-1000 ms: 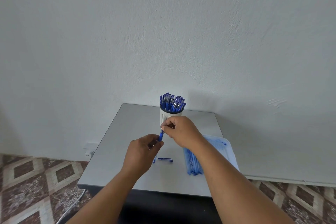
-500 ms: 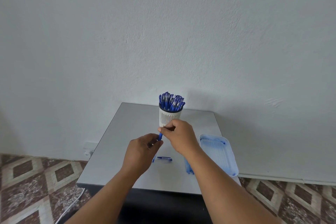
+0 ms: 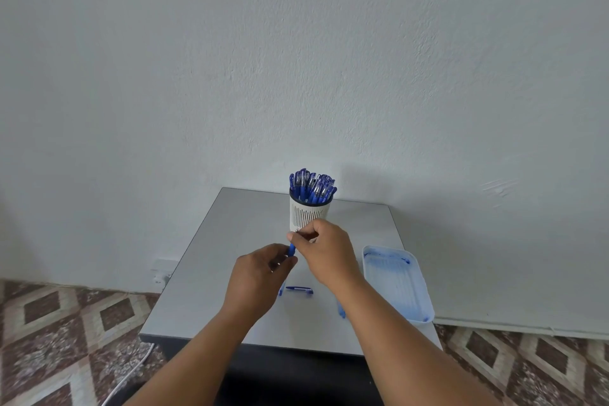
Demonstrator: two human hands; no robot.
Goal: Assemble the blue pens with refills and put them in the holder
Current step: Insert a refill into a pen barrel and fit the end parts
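Head view. Landmark: the white slotted holder (image 3: 309,214), standing upright toward the far edge of the grey table (image 3: 211,280).

Completed work: the holder is packed with blue pens (image 3: 311,187) standing on end. It looks close to full, which suggests that most of the batch has been assembled and stowed.

Work in hand: one pen barrel (image 3: 292,249) is held roughly upright just in front of the holder's base. The left hand (image 3: 258,277) grips its lower part with curled fingers. The right hand (image 3: 324,252) pinches thumb and forefinger together at the barrel's upper end, where a small metallic tip shows. Judged step: seating the refill or closing the tip section. The detail is too small to tell which.

Remaining work: a loose blue part with a clip (image 3: 300,289), probably a cap, lies on the table in front of the holder, below the hands. Another blue piece (image 3: 341,310) shows beside the right forearm; its count is hidden. The pale tray (image 3: 420,293), to the right of the holder and nearer the viewer, holds a blue tint, but its contents cannot be resolved.

Judgement: late stage. This pen must be closed, capped and dropped into the holder.
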